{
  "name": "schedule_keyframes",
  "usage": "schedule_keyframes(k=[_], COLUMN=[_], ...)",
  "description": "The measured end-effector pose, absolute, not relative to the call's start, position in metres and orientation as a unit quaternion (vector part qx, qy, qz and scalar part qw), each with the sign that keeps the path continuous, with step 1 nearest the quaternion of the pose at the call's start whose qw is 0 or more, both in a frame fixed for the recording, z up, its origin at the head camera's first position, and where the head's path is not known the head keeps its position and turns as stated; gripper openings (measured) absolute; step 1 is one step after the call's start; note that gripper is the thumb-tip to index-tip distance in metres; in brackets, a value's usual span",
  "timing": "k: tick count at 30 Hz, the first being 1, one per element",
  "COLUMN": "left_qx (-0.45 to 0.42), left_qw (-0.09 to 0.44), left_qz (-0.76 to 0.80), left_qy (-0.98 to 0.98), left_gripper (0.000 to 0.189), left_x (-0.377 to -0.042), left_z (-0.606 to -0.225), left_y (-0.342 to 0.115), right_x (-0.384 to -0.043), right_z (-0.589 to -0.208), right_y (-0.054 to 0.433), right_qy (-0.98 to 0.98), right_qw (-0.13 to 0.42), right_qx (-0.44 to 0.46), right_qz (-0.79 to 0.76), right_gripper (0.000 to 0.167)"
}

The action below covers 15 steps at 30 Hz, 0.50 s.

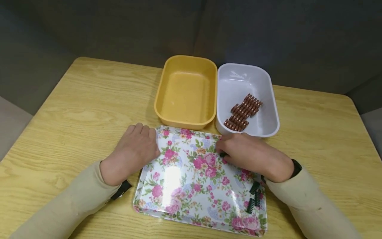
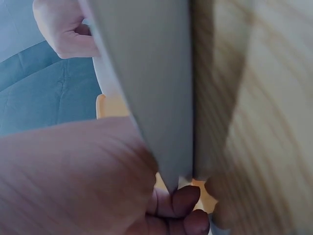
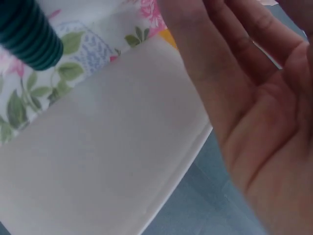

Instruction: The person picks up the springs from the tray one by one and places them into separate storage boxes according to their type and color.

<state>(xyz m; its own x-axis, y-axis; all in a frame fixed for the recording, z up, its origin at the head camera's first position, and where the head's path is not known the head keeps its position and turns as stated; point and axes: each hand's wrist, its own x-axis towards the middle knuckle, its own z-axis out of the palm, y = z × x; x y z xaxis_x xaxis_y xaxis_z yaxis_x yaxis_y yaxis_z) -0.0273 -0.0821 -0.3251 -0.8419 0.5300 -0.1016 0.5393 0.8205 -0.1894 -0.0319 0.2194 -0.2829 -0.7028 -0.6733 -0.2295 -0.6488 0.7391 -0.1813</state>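
Note:
A flower-patterned tray [image 1: 185, 179] lies on the table in front of me. At its far left corner my left hand [image 1: 135, 146] grips the rim; the left wrist view shows curled fingers [image 2: 186, 200] at the tray's edge. Over the tray's far right part is my right hand [image 1: 244, 151], bent down, with a bit of dark green showing between thumb and fingers, apparently a spring. Its fingertips are out of the right wrist view. Several dark green springs [image 1: 255, 196] lie on the tray's right side; one ribbed green spring [image 3: 36, 36] shows large in the right wrist view.
Behind the tray stands a yellow bin [image 1: 185, 96] with nothing seen in it. Touching its right side, a light grey bin [image 1: 262, 83] holds rows of copper-brown springs [image 1: 243, 113]. Both are near the back edge of the wooden table [image 1: 89, 99], below a dark curtain.

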Motion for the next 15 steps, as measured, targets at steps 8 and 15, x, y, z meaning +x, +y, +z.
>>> schedule_keyframes(k=[8,15], left_qx=[0.292,0.299], left_qw=[0.031,0.029], left_qz=[-0.093,-0.016], left_qy=[0.951,0.954], left_gripper=[0.029,0.023], left_x=[-0.031,-0.038], left_z=[-0.328,-0.333], left_y=[-0.087,-0.095], right_x=[-0.032,-0.031], right_z=[-0.284,-0.283], right_y=[0.218,0.218], right_qy=[0.921,0.921], right_qw=[0.138,0.131], right_qx=[-0.361,-0.365], right_qz=[-0.044,-0.047], right_gripper=[0.019,0.022])
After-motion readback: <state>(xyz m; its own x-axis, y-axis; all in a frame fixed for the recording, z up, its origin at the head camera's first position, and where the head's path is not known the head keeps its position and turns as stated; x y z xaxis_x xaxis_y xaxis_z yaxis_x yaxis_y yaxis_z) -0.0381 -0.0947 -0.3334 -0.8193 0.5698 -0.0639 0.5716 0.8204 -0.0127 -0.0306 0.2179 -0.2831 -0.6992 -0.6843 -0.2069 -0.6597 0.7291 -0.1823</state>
